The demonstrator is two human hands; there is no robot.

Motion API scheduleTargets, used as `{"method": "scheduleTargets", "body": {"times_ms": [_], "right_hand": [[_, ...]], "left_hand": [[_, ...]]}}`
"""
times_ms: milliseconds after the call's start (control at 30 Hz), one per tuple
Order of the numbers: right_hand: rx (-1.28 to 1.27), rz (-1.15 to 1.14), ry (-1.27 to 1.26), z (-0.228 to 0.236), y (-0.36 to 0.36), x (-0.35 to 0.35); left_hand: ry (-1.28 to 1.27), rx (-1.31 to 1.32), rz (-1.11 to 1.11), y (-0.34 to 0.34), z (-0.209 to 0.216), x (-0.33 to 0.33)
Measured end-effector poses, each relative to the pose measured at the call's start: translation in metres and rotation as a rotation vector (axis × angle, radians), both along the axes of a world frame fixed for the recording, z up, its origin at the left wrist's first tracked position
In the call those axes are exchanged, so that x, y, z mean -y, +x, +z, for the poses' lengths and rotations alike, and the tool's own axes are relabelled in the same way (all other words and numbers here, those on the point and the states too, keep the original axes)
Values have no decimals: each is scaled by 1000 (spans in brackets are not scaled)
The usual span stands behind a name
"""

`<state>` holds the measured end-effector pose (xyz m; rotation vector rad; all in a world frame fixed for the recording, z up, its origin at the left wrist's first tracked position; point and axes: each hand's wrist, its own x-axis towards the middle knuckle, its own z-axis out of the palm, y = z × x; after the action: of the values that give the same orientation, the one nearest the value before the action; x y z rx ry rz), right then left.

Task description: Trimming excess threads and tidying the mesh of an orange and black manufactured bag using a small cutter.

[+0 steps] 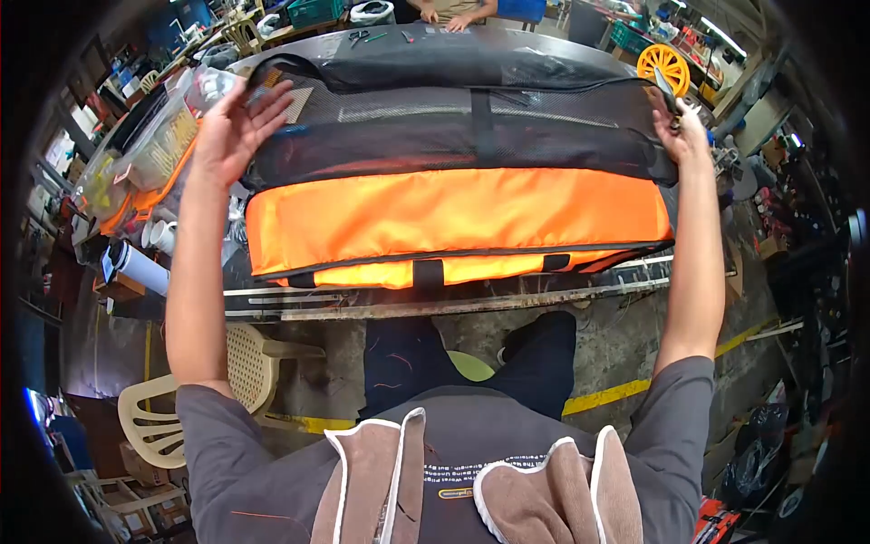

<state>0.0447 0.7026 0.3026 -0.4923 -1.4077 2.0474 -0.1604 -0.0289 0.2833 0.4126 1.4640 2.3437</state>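
A large bright orange fabric bag with black trim and black straps lies across the table in front of me. Its black mesh panel spreads over the far side, bordered by dark fabric. At the panel's left end, my left hand is open, palm turned inward and fingers stretched toward the mesh edge. By the right end, my right hand has its fingers curled around scissors, pointed blades up. The mesh's right corner reaches these fingers; whether they pinch it too is hard to see.
Beyond the bag are a yellow spoked wheel and small tools. Another person's hands work at the table's far edge. Left stand a clear plastic bin and a white cylinder; a beige plastic chair is below.
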Motion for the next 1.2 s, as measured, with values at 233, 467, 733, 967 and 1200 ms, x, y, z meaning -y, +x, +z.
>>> {"method": "scheduleTargets", "body": {"times_ms": [233, 467, 733, 967, 1200], "right_hand": [[-47, 31, 29, 3, -34, 14], [59, -56, 312, 14, -31, 74], [147, -49, 695, -21, 121, 210], [261, 43, 568, -93, 218, 313], [299, -110, 740, -115, 219, 346]], "left_hand": [[38, 52, -33, -14, -31, 5], [-338, -391, 421, 10, -40, -5], [-620, -1619, 9, 185, -52, -150], [-724, -1881, -217, 181, -67, -214], [-862, -1955, -255, 184, -72, -226]]}}
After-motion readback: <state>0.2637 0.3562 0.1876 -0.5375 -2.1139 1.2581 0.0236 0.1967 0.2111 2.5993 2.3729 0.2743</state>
